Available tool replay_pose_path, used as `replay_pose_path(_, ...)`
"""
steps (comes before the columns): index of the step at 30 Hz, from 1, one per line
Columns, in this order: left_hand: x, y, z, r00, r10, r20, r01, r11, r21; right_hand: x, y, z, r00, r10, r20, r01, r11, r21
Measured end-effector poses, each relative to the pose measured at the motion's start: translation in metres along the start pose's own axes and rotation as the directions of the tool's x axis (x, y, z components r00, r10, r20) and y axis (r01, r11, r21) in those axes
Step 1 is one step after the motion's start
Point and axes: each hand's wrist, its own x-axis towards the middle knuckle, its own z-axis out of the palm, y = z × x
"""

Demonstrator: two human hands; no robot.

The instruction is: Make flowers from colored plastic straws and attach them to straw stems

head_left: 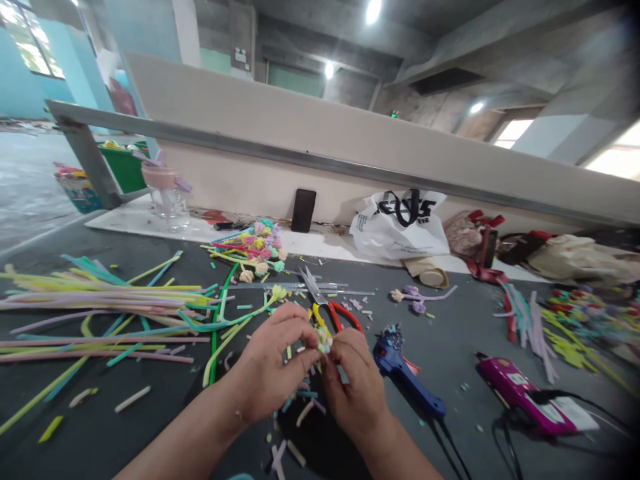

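Observation:
Between my fingertips is a small pastel pipe-cleaner flower [324,341], partly covered by the fingers. My left hand [275,353] pinches it from the left, thumb and forefinger together. From the other side my right hand [354,373] grips the same flower. Just beyond lie scissors [320,293] with red and yellow handles, blades spread and pointing away. A blue glue gun [407,377] rests to the right of my right hand. Left of my hands, a green-yellow flower on a stem [277,293] lies on the dark table. Cut pipe-cleaner bits are scattered under my hands.
Loose pipe cleaners [110,300] cover the table's left side. Finished flowers [263,243] are bunched at the back, near a phone [303,211] and a clear jug [167,197]. A white bag [400,227] stands behind. On the right lies a magenta corded device [525,393].

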Motion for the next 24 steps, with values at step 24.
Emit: replay_pose_path(24,0.005,0.008,-0.019,0.992,0.046,0.114,-0.032,0.992,-0.122,0.002,0.005,-0.011,0.953,0.142,0.266,-0.252,0.862,0.440)
